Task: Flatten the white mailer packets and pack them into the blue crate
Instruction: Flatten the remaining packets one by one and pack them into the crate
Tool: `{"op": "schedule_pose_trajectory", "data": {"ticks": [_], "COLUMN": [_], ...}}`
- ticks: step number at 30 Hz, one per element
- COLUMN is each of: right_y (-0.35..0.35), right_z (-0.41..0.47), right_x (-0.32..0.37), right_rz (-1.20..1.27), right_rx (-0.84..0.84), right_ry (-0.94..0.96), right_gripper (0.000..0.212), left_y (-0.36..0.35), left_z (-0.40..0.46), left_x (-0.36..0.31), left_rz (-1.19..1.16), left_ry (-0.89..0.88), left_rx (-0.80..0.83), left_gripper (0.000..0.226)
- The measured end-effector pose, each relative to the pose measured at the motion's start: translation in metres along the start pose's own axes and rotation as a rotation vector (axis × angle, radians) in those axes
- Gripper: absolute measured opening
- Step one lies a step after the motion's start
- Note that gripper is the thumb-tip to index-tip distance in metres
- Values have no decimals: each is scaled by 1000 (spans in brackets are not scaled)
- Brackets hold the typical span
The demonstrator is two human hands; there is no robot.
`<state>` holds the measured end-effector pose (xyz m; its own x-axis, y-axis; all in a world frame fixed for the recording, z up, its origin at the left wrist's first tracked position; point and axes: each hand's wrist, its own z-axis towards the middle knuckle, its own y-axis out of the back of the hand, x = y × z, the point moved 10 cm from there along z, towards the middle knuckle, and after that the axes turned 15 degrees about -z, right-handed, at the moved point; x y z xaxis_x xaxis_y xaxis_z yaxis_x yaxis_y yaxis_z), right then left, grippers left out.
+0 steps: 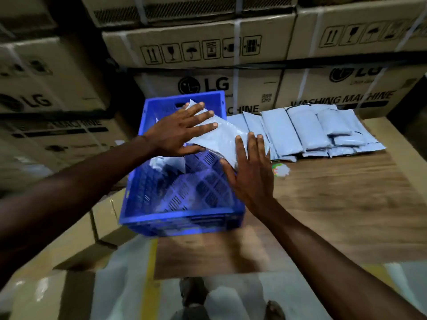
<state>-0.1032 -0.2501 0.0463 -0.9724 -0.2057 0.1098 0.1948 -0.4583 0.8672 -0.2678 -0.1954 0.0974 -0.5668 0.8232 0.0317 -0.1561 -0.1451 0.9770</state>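
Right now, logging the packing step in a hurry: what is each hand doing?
Left hand: open, fingers straight, pressing on the white mailer packet over the blue crate.
Right hand: open, flat against the same packet.

The crate [182, 218] sits on the desk's [335, 204] left edge; a packet [221, 137] lies across its right rim, the left hand [178, 132] on its far end, the right hand [249, 172] on its near end; more packets [307, 130] lie right of the crate; stacked cartons [208, 51] stand behind.
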Motion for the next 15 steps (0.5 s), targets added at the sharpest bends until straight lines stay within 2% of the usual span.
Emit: {"op": "schedule_pose_trajectory", "data": {"ticks": [7, 12, 15], "right_y": [-41, -89, -117], "right_z": [32, 33, 28], "right_x": [97, 122, 129], "right_rz": [-26, 12, 47], "right_rx": [69, 257, 335], "right_ry": [-234, -362, -418], "right_gripper": [66, 72, 74], "left_y": [6, -38, -58], "left_z": [-37, -42, -40], "left_x": [95, 132, 139], "left_rz": [-60, -117, -141], "left_ry": [-197, -249, -281], "left_rx": [99, 274, 325], "left_gripper": [68, 67, 65]}}
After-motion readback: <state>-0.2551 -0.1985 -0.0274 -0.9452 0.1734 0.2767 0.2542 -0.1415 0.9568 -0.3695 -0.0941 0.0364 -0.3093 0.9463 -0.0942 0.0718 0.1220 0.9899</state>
